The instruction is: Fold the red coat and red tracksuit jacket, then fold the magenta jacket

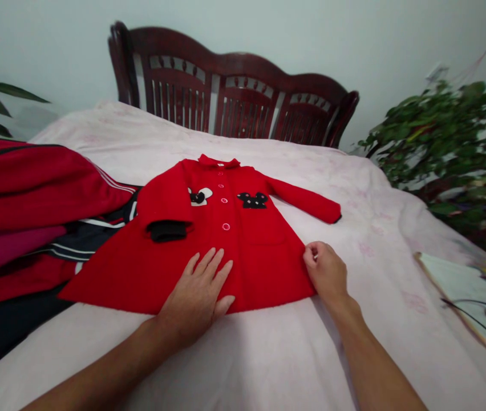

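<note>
A red coat [264, 262] with a collar, a row of buttons and black and white mouse-shaped patches lies front up on the bed. Its left-hand sleeve [166, 197] is folded over the front, black cuff showing, while the other sleeve [307, 200] stretches out to the right. My left hand [200, 291] rests flat on the lower front near the hem, fingers spread. At the coat's right edge, just above the hem corner, my right hand [326, 268] pinches the cloth between thumb and fingers.
Red and dark clothes [33, 194] are heaped at the left, partly under the coat. A pale bedsheet [380, 274] covers the bed, with a dark wooden headboard [243, 80] behind. Leafy plants [440, 137] and a book-like flat thing [461, 291] with a dark cable are at right.
</note>
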Available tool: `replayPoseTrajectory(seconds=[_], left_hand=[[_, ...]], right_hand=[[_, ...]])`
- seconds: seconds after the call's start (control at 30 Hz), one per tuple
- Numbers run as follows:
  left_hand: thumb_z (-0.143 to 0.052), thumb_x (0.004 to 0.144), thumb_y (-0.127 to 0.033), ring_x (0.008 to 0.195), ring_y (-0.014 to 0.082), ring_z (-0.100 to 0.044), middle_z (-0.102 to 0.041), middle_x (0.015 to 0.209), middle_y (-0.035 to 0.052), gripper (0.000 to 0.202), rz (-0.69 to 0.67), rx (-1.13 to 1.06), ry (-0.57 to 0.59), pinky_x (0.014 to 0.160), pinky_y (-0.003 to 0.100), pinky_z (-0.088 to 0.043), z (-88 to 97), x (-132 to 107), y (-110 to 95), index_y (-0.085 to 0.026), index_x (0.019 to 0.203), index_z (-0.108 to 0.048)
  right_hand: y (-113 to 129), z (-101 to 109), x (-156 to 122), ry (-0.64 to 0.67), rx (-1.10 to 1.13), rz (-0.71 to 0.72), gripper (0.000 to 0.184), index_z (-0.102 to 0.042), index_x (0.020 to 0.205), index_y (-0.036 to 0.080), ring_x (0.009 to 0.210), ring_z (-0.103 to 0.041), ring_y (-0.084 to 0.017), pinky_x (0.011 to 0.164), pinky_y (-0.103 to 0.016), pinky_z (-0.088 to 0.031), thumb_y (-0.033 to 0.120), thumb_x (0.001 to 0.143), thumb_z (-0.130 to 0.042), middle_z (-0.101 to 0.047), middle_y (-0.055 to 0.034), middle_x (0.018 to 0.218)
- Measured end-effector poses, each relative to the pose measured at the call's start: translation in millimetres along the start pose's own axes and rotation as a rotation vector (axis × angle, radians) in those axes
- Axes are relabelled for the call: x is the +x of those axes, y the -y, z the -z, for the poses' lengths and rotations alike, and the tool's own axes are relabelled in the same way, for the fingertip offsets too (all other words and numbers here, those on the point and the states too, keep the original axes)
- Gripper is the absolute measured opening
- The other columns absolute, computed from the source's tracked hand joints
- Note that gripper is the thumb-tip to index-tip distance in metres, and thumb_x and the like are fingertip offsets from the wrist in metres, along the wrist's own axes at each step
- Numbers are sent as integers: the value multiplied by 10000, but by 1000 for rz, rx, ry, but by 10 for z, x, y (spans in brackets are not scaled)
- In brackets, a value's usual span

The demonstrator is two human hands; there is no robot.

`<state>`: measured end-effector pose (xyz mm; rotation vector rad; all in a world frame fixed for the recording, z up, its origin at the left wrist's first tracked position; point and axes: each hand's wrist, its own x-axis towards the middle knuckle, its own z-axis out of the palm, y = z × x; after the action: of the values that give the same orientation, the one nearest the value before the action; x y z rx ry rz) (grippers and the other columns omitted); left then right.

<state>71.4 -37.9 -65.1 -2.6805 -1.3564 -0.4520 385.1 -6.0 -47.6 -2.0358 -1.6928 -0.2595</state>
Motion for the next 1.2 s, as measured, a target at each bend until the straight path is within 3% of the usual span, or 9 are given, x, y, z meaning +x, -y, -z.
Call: replayPoseTrajectory(seconds=[0.1, 0.27, 0.33, 0.47, 0.73, 0.9, 1.03, 1.13, 1.2], left_hand=[[-484, 931, -512, 1413, 312, -371, -435, 1512, 156, 590, -4, -8, 1, 1137, 519, -324, -12, -1, 1, -183, 1420, -489], [-440, 948, -522, 1431, 310, -336, -412, 1528, 155, 597, -8, -25, 18, 1146, 522, -296, -10, -23, 30, -188, 1442, -456], [-439, 940, -548, 1444, 324, -304, -391, 1542, 152, 641, -53, -43, 39, 1145, 541, -283, 5, -43, 55, -196, 1475, -402], [-460, 902, -619, 1456, 355, -260, -349, 1567, 138, 719, -128, -75, 90, 1135, 593, -252, 30, -69, 86, -252, 1507, -331], [-431, 919, -608, 1451, 358, -270, -364, 1560, 134, 641, -70, -83, 102, 1126, 599, -248, 7, -51, 50, -282, 1470, -398], [-444, 914, -608, 1447, 360, -281, -367, 1558, 135, 638, -57, -90, 111, 1126, 603, -251, 33, -41, 37, -279, 1460, -416], [-415, 919, -620, 1449, 359, -276, -364, 1561, 130, 635, -48, -103, 120, 1124, 606, -253, 39, -35, 34, -287, 1461, -415], [-415, 921, -617, 1452, 355, -270, -361, 1563, 128, 638, -53, -107, 119, 1125, 600, -255, 28, -40, 43, -293, 1470, -398], [-441, 918, -601, 1452, 355, -270, -360, 1563, 129, 637, -58, -100, 114, 1128, 597, -252, 25, -44, 48, -295, 1474, -392]], right_hand=[[133, 73, -116, 19, 246, 72, 131, -612, 867, 203, 735, -584, -172, 676, -287, -409, 274, 879, -503, -666, -39, 857], [557, 182, -449, 323, 487, 368, 115, -609, 846, 224, 749, -598, -140, 697, -252, -434, 214, 905, -511, -648, -2, 816], [687, 205, -559, 381, 521, 474, 128, -616, 847, 221, 735, -593, -124, 682, -236, -430, 195, 920, -513, -642, 1, 800], [796, 209, -678, 357, 529, 662, 141, -640, 868, 206, 706, -591, -109, 632, -221, -419, 202, 946, -523, -659, -6, 783], [797, 182, -778, 159, 432, 862, 75, -656, 952, 187, 698, -615, -111, 628, -246, -432, 186, 924, -587, -699, -9, 800], [880, 190, -872, 6, 268, 917, 60, -649, 874, 184, 632, -579, -110, 597, -270, -397, 140, 888, -612, -660, 4, 698], [964, 172, -906, -57, 228, 895, 166, -604, 702, 194, 554, -509, -108, 552, -280, -360, 107, 844, -597, -576, 21, 592], [912, 175, -829, -55, 283, 758, 182, -598, 674, 197, 531, -492, -99, 541, -261, -362, 89, 816, -561, -561, 28, 581], [781, 197, -713, -40, 342, 571, 145, -628, 726, 194, 565, -536, -99, 563, -240, -397, 108, 816, -554, -602, 21, 629]])
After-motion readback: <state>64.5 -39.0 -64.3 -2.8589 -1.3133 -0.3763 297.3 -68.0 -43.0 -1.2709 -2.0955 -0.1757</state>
